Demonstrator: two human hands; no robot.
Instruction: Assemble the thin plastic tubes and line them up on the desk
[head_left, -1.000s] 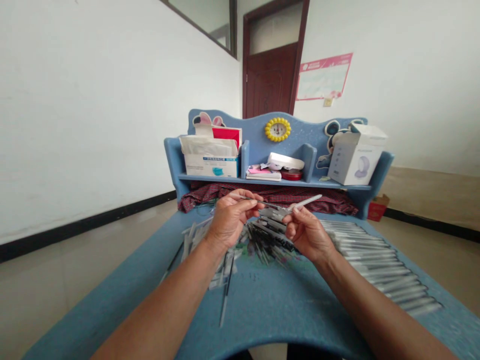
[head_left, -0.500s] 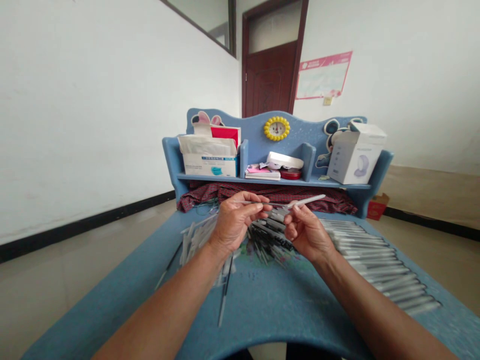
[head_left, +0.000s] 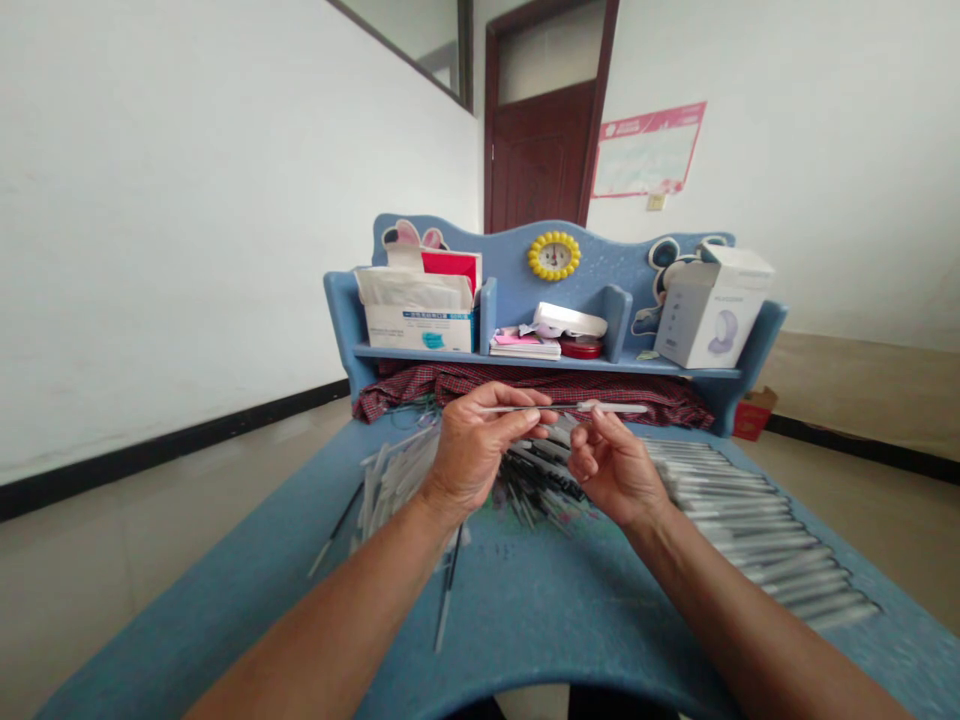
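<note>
My left hand [head_left: 480,445] is pinched on a thin pen refill [head_left: 504,408] held level above the blue desk [head_left: 525,610]. My right hand [head_left: 611,465] grips a pale pen barrel [head_left: 619,408], whose end meets the refill between the two hands. Under the hands lies a loose heap of dark refills [head_left: 536,480]. A pile of pale pen parts [head_left: 394,475] sits to the left, and one refill [head_left: 446,590] lies alone near the desk's front.
A long row of finished grey pens [head_left: 750,520] lines the desk's right side. At the back stands a blue shelf [head_left: 555,360] with a mask box [head_left: 420,325], a yellow clock [head_left: 553,256], a white carton [head_left: 709,305] and a checked cloth [head_left: 525,388].
The refill has slid further into the barrel as my hands came together. The barrel has tipped from slanted up to level.
</note>
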